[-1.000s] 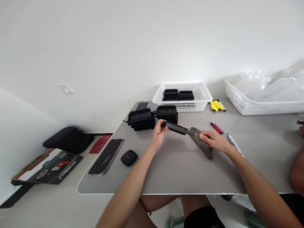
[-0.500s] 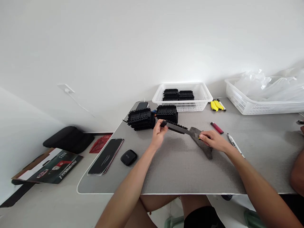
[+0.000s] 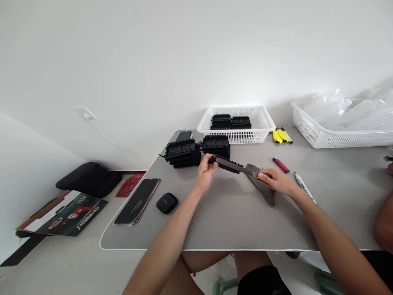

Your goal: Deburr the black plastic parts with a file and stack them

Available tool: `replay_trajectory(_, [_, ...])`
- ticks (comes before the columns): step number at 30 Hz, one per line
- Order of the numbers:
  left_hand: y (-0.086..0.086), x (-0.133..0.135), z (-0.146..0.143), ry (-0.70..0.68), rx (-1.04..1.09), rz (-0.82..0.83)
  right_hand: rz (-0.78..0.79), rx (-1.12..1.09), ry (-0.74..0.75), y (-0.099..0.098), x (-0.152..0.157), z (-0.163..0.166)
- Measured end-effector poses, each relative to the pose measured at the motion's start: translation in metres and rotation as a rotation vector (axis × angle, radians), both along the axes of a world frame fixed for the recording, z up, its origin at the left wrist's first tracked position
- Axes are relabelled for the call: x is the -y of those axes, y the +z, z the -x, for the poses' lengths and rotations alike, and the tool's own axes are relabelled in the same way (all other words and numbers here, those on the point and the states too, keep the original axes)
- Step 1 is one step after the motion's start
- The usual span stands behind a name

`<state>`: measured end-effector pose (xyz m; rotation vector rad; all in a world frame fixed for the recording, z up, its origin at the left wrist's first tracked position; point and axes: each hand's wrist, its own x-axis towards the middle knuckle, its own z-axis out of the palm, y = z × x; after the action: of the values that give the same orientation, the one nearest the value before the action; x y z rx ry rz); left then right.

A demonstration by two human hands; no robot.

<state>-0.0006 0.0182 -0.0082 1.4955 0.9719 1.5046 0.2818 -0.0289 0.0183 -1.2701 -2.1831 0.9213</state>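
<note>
My left hand (image 3: 205, 175) is closed on the near end of a black plastic strip with a toothed edge (image 3: 229, 164), tilted above the table. My right hand (image 3: 274, 181) is closed on a utility knife (image 3: 258, 177); only a bit of yellow and its grey blade show, the blade lying against the strip's right end. Beneath the right hand lies a dark grey cloth (image 3: 260, 190). Beyond my left hand stand two stacks of similar black toothed parts, a left stack (image 3: 181, 153) and a right stack (image 3: 215, 145).
A white basket (image 3: 236, 137) holds more black parts at the back; another basket (image 3: 353, 139) carries clear plastic bags. Yellow-handled tools (image 3: 281, 136), a red lighter-like item (image 3: 281, 165) and a marker (image 3: 305, 187) lie right. A phone (image 3: 137, 201) and black case (image 3: 166, 203) lie left. Another person's arm (image 3: 385, 221) rests at right.
Both hands keep their hold on the strip and the knife in almost the same place. Apart from a very slight shift of the view, nothing visibly differs.
</note>
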Motion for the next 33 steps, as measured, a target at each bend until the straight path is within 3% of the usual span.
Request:
replay_trajectory(14, [0.002, -0.002, 0.003, 0.039, 0.104, 0.021, 0.061, -0.029, -0.009, 0.0, -0.003, -0.007])
replay_trajectory(18, [0.007, 0.0, 0.002, 0.044, 0.188, 0.122, 0.091, -0.165, -0.047, -0.002, -0.003, -0.008])
replay_trajectory(22, [0.007, 0.004, -0.006, 0.013, 0.263, 0.304, 0.111, -0.375, -0.187, -0.005, 0.0, 0.004])
replay_trajectory(26, [0.005, 0.008, -0.012, -0.045, 0.294, 0.482, 0.128, -0.363, -0.256, -0.008, 0.002, 0.019])
replay_trajectory(33, [0.008, 0.015, -0.021, -0.114, 0.276, 0.484, 0.216, -0.388, -0.364, -0.02, 0.001, 0.031])
